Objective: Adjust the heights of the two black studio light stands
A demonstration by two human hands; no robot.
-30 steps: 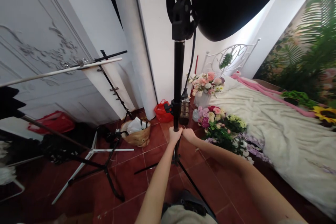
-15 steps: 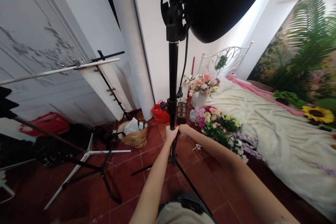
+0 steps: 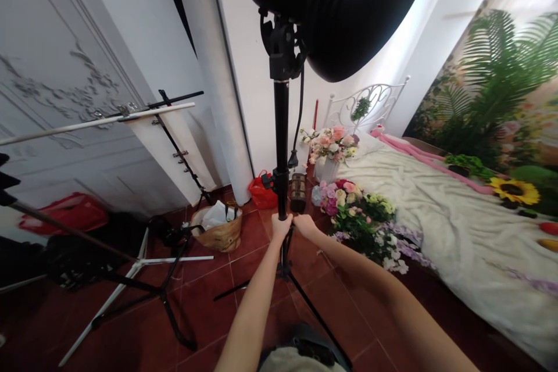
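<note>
A black light stand (image 3: 281, 122) rises in front of me, with a large black lamp housing (image 3: 344, 11) on its top and a cable with a plug (image 3: 293, 158) hanging beside the pole. My left hand (image 3: 281, 225) is wrapped round the pole below its black collar clamp (image 3: 279, 181). Just right of the pole, my right hand (image 3: 305, 224) is closed at a small part of the stand that its fingers mostly hide. The stand's dark legs (image 3: 311, 307) spread over the red tiled floor below my hands.
On the left are another black stand (image 3: 174, 319), white stand legs (image 3: 139, 264) and a basket (image 3: 224, 236). A red bag (image 3: 263, 193) and a small chest (image 3: 299, 192) lie beyond the pole. Flowers (image 3: 349, 200) border the bed (image 3: 457, 238) on the right.
The view has shifted slightly, so the lamp shows lower and a little further left. Both hands remain at the pole; my right hand shows slightly more apart from my left.
</note>
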